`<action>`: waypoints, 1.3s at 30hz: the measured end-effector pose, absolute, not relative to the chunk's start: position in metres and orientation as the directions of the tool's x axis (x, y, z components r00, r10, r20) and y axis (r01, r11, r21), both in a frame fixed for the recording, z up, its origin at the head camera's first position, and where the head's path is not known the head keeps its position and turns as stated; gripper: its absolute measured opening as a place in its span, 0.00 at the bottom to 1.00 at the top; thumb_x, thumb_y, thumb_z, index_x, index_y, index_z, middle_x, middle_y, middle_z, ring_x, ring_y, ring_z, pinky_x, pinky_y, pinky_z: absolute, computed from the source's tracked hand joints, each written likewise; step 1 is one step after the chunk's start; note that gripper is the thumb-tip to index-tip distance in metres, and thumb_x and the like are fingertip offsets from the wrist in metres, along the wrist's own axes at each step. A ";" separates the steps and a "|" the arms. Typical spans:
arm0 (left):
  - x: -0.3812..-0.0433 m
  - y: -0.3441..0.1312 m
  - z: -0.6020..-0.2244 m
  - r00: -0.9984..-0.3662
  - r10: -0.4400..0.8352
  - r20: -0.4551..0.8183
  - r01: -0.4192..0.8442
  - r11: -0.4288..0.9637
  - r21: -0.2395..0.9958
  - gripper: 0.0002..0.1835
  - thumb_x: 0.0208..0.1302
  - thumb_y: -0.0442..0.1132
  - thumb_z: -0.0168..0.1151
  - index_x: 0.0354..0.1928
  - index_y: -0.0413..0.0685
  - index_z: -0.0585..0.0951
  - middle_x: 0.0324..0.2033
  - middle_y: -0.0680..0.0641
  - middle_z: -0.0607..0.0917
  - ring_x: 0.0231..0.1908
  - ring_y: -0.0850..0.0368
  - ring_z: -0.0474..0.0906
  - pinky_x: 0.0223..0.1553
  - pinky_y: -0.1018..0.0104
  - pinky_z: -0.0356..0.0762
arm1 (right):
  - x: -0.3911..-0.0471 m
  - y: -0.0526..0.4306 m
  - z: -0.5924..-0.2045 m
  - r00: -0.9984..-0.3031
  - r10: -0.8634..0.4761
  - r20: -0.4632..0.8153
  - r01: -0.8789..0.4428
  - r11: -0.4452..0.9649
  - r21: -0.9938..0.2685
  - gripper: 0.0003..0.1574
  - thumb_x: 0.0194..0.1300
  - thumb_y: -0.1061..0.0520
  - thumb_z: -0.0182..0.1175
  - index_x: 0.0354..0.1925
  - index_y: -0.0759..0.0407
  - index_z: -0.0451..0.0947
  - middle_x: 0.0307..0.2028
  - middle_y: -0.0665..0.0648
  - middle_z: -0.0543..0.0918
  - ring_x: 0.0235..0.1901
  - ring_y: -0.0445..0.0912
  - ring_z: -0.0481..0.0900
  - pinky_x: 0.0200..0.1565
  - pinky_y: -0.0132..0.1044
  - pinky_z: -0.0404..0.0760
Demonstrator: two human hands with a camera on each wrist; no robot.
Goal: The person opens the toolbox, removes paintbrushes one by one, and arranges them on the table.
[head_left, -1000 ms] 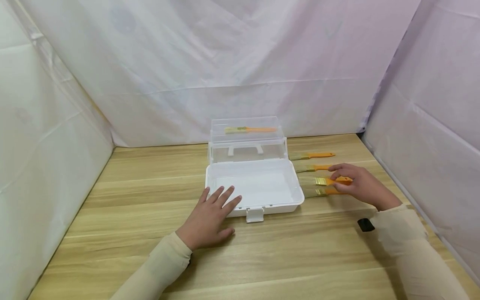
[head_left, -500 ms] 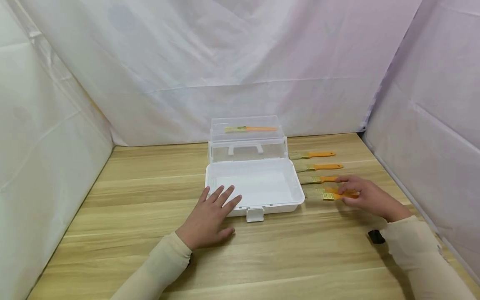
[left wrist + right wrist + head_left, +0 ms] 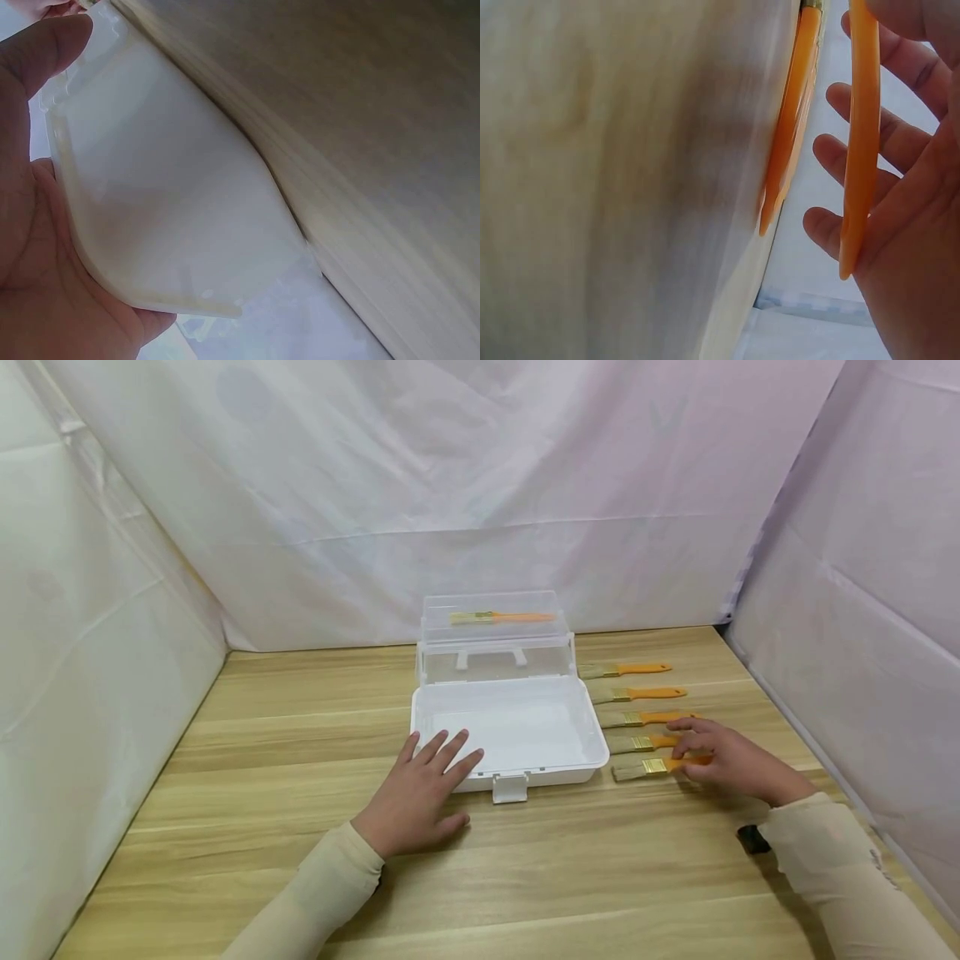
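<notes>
In the head view, my left hand (image 3: 414, 802) rests with spread, straight fingers over the near left corner of an open white plastic box (image 3: 555, 777). The left wrist view has the box's outer wall (image 3: 172, 172) against the palm. My right hand (image 3: 738, 767) pinches the orange handle of a paintbrush (image 3: 654, 767), the nearest in a row of several on the table. Its handle (image 3: 861, 142) runs along the palm in the right wrist view. Just beyond it lies another paintbrush (image 3: 642, 744), its handle end partly hidden by my fingers.
Farther back in the row are a third paintbrush (image 3: 645, 719) and more like it. One paintbrush (image 3: 510, 618) appears at the box's raised clear lid (image 3: 491, 602). A latch (image 3: 510, 789) hangs at the box front. White cloth walls (image 3: 480, 485) surround the wooden table (image 3: 525, 885).
My right hand has moved nearer along the row, from the farther paintbrushes to the closest one. That brush now lies lower and nearer than before. My left hand and the box have stayed put.
</notes>
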State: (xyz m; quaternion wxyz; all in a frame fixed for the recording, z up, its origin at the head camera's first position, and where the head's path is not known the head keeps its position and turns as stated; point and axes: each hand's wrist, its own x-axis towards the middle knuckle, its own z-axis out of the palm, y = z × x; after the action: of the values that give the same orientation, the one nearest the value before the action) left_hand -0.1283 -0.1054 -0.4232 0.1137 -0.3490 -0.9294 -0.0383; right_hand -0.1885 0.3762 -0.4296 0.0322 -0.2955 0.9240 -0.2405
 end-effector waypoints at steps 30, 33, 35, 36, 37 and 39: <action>-0.127 -0.107 -0.423 -0.725 0.643 0.246 0.663 0.749 -0.007 0.44 0.50 0.61 0.61 0.69 0.58 0.59 0.68 0.46 0.59 0.65 0.44 0.55 0.61 0.38 0.44 | -0.195 0.374 -0.431 -0.821 -0.567 0.069 -0.543 0.737 -0.404 0.13 0.55 0.61 0.65 0.31 0.39 0.80 0.55 0.60 0.73 0.56 0.58 0.67 0.49 0.37 0.66; -0.127 -0.107 -0.422 -0.725 0.644 0.245 0.663 0.749 -0.006 0.44 0.50 0.60 0.61 0.69 0.58 0.59 0.68 0.46 0.58 0.65 0.44 0.55 0.61 0.38 0.44 | -0.197 0.369 -0.421 -0.809 -0.581 0.086 -0.561 0.720 -0.408 0.12 0.56 0.63 0.63 0.33 0.45 0.82 0.55 0.62 0.72 0.55 0.58 0.68 0.45 0.41 0.73; -0.127 -0.107 -0.422 -0.726 0.644 0.242 0.662 0.749 -0.010 0.44 0.50 0.61 0.61 0.69 0.58 0.59 0.68 0.46 0.58 0.65 0.44 0.55 0.61 0.38 0.44 | -0.200 0.366 -0.413 -0.801 -0.591 0.097 -0.575 0.714 -0.399 0.11 0.55 0.64 0.63 0.35 0.48 0.82 0.56 0.63 0.72 0.54 0.59 0.69 0.42 0.45 0.75; -0.127 -0.107 -0.422 -0.726 0.645 0.240 0.662 0.750 -0.012 0.44 0.50 0.61 0.60 0.69 0.58 0.59 0.68 0.46 0.58 0.65 0.44 0.55 0.61 0.39 0.44 | -0.201 0.364 -0.409 -0.799 -0.594 0.098 -0.578 0.712 -0.399 0.11 0.55 0.64 0.63 0.35 0.50 0.83 0.56 0.63 0.71 0.54 0.59 0.68 0.41 0.46 0.76; -0.127 -0.107 -0.422 -0.726 0.645 0.239 0.662 0.749 -0.013 0.44 0.50 0.61 0.60 0.69 0.58 0.58 0.68 0.46 0.58 0.66 0.44 0.54 0.61 0.39 0.44 | -0.203 0.362 -0.405 -0.795 -0.599 0.101 -0.585 0.710 -0.392 0.10 0.55 0.64 0.63 0.35 0.50 0.83 0.56 0.63 0.71 0.54 0.59 0.69 0.40 0.47 0.76; -0.127 -0.107 -0.422 -0.724 0.647 0.239 0.664 0.748 -0.014 0.44 0.50 0.61 0.60 0.69 0.58 0.58 0.68 0.46 0.58 0.66 0.44 0.54 0.61 0.38 0.44 | -0.208 0.359 -0.396 -0.790 -0.604 0.106 -0.594 0.711 -0.376 0.09 0.55 0.62 0.64 0.35 0.50 0.83 0.56 0.63 0.71 0.54 0.60 0.69 0.41 0.49 0.76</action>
State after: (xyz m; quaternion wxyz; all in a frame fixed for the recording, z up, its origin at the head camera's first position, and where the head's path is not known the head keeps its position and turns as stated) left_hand -0.1274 -0.1066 -0.4224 0.1149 -0.3532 -0.9278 -0.0360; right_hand -0.2078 0.3585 -0.3963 0.0125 -0.3239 0.9249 -0.1990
